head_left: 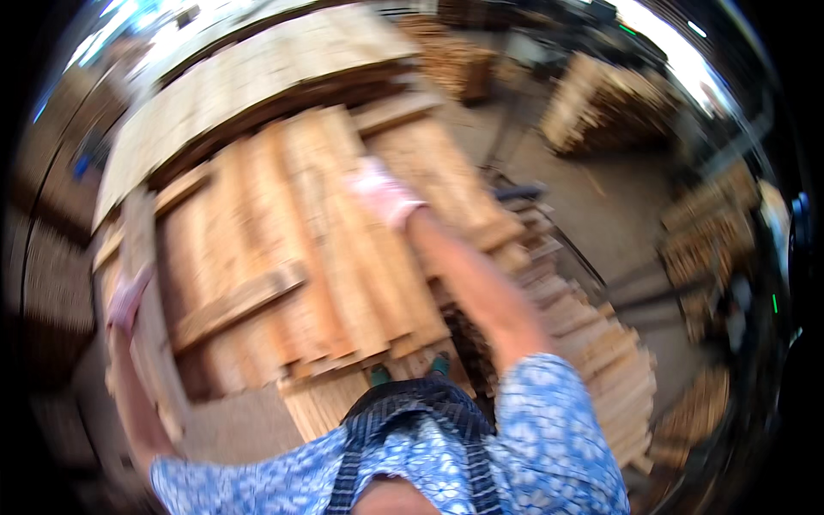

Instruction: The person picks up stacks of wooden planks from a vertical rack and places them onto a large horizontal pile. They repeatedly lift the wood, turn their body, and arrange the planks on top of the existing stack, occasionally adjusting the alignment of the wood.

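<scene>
My left hand (129, 302), in a pinkish work glove, is closed at the outer edge of a greyish wooden board (153, 309) that stands out along the left side of the stack. My right hand (384, 194), gloved in pink and white, is stretched forward over the right part of a layer of planks (319, 223); motion smears its fingers, so their grip does not show. Those light brown planks lie side by side, lengthwise away from me. A short wooden crosspiece (240, 307) rests across them at the near left.
Behind lies a higher row of pale boards (266, 73). Stacked slats (592, 360) stand close on my right, with more wood bundles (609, 107) farther off on the floor (592, 197). Tall wood stacks (56, 275) line the left. My feet (439, 364) are near the stack's front edge.
</scene>
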Available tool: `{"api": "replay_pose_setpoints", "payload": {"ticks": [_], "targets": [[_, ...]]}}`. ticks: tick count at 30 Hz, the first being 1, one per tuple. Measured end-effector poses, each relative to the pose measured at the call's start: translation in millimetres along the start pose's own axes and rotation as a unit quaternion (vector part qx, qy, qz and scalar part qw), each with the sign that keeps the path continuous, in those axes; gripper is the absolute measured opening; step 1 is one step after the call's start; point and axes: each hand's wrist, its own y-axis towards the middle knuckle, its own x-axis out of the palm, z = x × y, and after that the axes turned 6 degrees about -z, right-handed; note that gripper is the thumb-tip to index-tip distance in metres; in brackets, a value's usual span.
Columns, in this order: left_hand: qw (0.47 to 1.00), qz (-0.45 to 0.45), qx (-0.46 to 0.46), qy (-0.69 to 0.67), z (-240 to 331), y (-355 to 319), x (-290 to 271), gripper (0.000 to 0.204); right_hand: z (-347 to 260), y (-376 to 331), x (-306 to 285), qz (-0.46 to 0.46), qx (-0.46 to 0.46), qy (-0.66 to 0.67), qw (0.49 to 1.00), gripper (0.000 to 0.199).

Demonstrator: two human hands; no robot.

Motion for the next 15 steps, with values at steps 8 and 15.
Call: {"api": "replay_pose_setpoints", "payload": {"ticks": [8, 15], "targets": [[0.987, -0.042, -0.018, 0.153, 19, -10, 8, 0.101, -9, -12, -83, 0.057, 0.235, 0.333, 0.911, 0.071], [0.977, -0.116, 0.060, -0.170, -40, 9, -9, 0.103, -163, 64, -225, -0.085, -0.090, 0.726, 0.676, 0.086]]}}
